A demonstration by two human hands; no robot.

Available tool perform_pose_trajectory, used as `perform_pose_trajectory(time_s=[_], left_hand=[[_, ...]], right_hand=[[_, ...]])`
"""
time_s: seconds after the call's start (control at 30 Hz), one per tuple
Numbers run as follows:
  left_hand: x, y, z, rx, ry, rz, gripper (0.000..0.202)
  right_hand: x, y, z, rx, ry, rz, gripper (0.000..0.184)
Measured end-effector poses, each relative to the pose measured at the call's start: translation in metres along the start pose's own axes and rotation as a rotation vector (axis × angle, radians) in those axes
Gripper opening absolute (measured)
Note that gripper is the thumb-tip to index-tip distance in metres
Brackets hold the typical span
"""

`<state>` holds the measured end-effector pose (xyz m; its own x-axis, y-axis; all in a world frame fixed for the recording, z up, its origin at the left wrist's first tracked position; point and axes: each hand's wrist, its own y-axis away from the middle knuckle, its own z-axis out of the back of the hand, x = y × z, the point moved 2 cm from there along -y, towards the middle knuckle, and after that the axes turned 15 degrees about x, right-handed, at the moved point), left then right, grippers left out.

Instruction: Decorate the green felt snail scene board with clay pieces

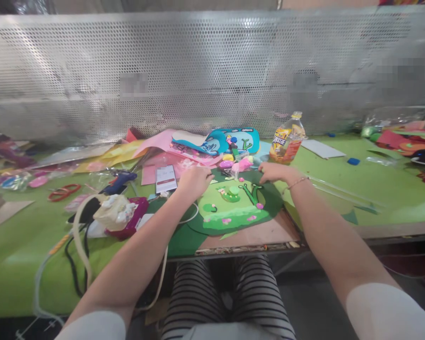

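In front of me lies a green craft-foam picture (230,208) with a caterpillar, a leafy sprout and pink flowers on a darker green backing. My left hand (194,183) is at its upper left corner, fingers closed together; what they pinch, if anything, is too small to name. Beside the upper right corner my right hand (276,173) reaches in, its thumb and forefinger apart and nothing visible between them. Between the hands, just beyond the picture, sit small pink and purple pieces (239,164) in clear plastic.
Behind are blue foam pictures (233,141), pink sheets (159,146) and a drink bottle (286,139). To the left are a phone (166,179), a glue gun (122,181), red-handled scissors (64,192) and a magenta device (127,222) with cables. A perforated metal panel (205,71) stands behind the table.
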<state>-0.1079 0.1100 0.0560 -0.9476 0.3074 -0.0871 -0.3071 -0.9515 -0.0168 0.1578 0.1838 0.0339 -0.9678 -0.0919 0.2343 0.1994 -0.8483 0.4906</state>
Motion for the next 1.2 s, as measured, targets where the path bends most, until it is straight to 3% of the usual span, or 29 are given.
perform_pose_trajectory(time_s=[0.3, 0.47, 0.6, 0.67, 0.87, 1.0, 1.2], left_hand=[[-0.001, -0.003, -0.005, 0.026, -0.042, -0.036, 0.03], [-0.002, -0.006, -0.012, 0.064, -0.065, -0.069, 0.032], [0.0, -0.009, -0.017, 0.078, -0.07, -0.085, 0.032], [0.001, -0.01, -0.019, 0.079, -0.073, -0.097, 0.031], [-0.001, -0.007, -0.016, 0.061, -0.078, -0.111, 0.031], [-0.003, -0.004, -0.014, 0.046, -0.069, -0.124, 0.031], [0.0, -0.006, -0.015, 0.029, -0.045, -0.122, 0.03]], right_hand=[[-0.019, 0.013, 0.015, -0.096, 0.01, -0.086, 0.044], [-0.026, 0.013, 0.021, -0.237, 0.049, -0.109, 0.039], [-0.005, 0.007, 0.017, -0.441, 0.062, 0.045, 0.042], [0.009, -0.001, 0.01, -0.479, 0.047, 0.144, 0.039], [0.038, -0.026, -0.002, -0.472, 0.014, 0.213, 0.029], [0.049, -0.031, 0.015, -0.418, -0.003, 0.2, 0.016], [0.079, -0.037, 0.035, -0.341, -0.138, 0.216, 0.023]])
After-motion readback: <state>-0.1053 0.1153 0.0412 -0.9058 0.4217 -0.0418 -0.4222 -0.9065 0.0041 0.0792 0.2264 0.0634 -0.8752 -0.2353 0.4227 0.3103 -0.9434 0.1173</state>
